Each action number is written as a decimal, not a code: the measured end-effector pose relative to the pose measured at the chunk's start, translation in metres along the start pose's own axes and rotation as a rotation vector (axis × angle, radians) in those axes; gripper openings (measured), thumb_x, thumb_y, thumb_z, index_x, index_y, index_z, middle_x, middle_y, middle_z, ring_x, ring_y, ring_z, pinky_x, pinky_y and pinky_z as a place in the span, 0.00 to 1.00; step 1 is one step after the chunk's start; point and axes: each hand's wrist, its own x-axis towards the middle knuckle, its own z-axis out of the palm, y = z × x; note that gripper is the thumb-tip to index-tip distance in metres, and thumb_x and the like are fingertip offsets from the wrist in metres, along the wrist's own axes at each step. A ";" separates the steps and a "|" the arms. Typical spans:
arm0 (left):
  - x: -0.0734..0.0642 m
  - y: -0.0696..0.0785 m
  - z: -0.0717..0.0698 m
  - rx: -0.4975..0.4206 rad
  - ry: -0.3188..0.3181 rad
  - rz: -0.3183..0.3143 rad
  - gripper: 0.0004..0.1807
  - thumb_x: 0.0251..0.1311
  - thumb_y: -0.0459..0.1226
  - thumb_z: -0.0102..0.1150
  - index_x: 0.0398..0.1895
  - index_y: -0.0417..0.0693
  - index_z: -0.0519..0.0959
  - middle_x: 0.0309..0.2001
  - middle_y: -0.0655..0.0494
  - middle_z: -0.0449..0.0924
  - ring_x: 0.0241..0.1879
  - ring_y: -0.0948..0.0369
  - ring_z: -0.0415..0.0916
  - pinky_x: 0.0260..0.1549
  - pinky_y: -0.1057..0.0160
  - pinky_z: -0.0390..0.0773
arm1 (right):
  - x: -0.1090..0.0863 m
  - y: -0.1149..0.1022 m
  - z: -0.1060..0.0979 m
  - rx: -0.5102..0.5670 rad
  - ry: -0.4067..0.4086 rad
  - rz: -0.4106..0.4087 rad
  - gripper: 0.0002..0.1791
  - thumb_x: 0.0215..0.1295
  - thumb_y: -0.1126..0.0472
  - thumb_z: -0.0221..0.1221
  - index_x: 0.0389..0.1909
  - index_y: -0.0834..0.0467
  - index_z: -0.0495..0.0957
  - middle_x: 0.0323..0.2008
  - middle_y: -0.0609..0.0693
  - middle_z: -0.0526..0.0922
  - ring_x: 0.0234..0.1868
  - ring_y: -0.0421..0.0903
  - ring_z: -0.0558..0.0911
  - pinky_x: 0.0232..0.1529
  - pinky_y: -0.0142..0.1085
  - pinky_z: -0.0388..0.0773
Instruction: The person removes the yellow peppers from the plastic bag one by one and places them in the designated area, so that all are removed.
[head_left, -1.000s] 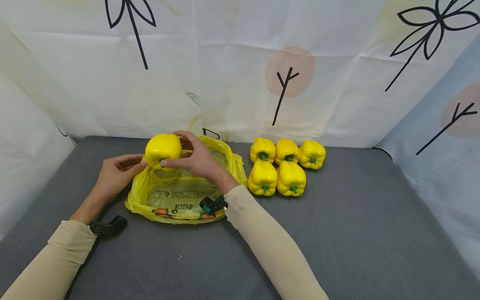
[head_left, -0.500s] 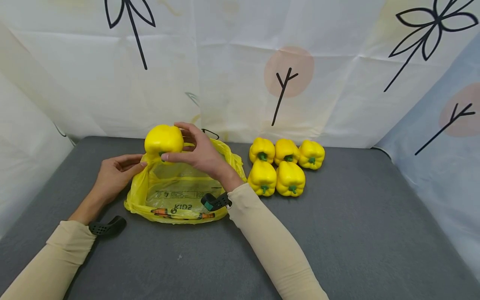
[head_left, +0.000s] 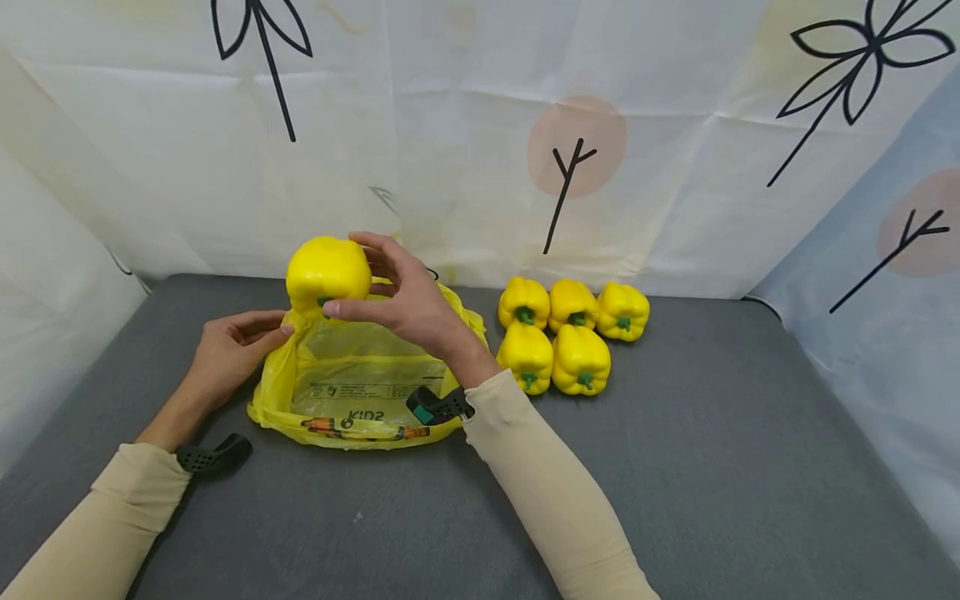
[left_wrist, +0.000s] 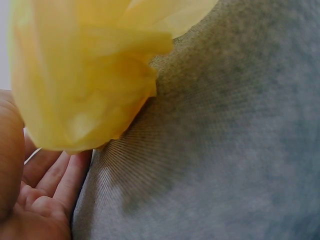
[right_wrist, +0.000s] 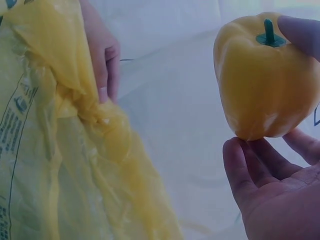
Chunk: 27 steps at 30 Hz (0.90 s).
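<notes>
A yellow bell pepper with a green stem is held up by my right hand, thumb by the stem and fingers on the opposite end. In the right wrist view the pepper hangs apart from the bag. Below it lies a thin yellow plastic bag, its mouth spread wide and printing visible inside. My left hand pinches the bag's left rim between thumb and fingers. The left wrist view has the bag's folds close up, hiding the fingertips.
Several yellow bell peppers stand clustered in two rows right of the bag. All rest on a dark grey table. A white printed cloth hangs behind the table.
The right hand has lifted the bell pepper higher, from the bag's left rim to above it. The left hand has kept its place on the bag.
</notes>
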 end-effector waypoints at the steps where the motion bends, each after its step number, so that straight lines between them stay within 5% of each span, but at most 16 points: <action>1: 0.000 0.000 0.000 -0.003 0.000 0.000 0.28 0.71 0.43 0.62 0.64 0.30 0.75 0.43 0.82 0.77 0.44 0.82 0.76 0.40 0.81 0.77 | -0.001 -0.002 0.000 -0.007 -0.003 -0.008 0.45 0.61 0.65 0.71 0.76 0.53 0.60 0.66 0.45 0.71 0.61 0.39 0.75 0.62 0.31 0.74; 27: 0.000 -0.002 -0.001 0.004 -0.008 0.001 0.27 0.71 0.42 0.62 0.63 0.28 0.75 0.42 0.84 0.77 0.43 0.83 0.76 0.39 0.81 0.77 | -0.030 -0.044 -0.032 -0.032 -0.067 -0.114 0.45 0.61 0.70 0.68 0.77 0.56 0.59 0.68 0.50 0.71 0.63 0.43 0.75 0.65 0.39 0.73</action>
